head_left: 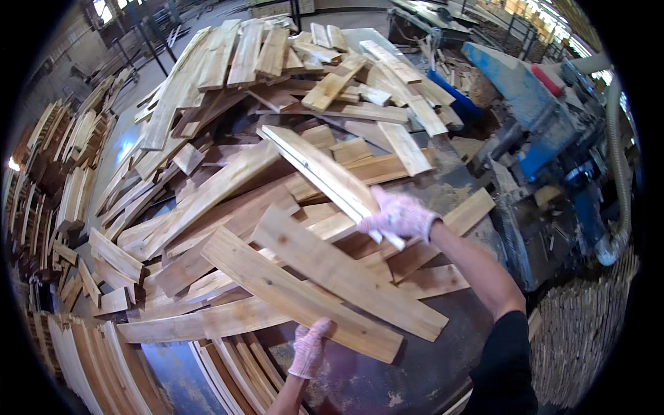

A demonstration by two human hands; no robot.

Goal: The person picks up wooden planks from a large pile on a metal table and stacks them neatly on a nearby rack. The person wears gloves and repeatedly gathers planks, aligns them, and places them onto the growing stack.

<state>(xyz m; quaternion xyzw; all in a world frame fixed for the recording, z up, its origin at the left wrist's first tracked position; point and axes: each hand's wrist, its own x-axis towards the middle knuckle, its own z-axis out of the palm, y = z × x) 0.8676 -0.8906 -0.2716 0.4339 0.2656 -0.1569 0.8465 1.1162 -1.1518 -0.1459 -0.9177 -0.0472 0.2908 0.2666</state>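
Observation:
My right hand (398,216), in a pale pink knitted glove, is closed around the near end of narrow wooden boards (321,168), which look like two lying together. They slant up and away to the left above the pile. My left hand (309,348), gloved the same way, grips the near edge of a wide flat plank (297,294), thumb on top and fingers hidden beneath. Beside it, a similar plank with a dark knot (349,273) lies nearly parallel. Under both is a long curved-looking board (207,320).
A large heap of loose boards (228,59) covers the metal table (408,373). Stacked planks (104,366) stand at the lower left, more wood along the left side. A blue dusty machine (526,104) with a grey hose (614,152) is at right, above tightly stacked strips (581,332).

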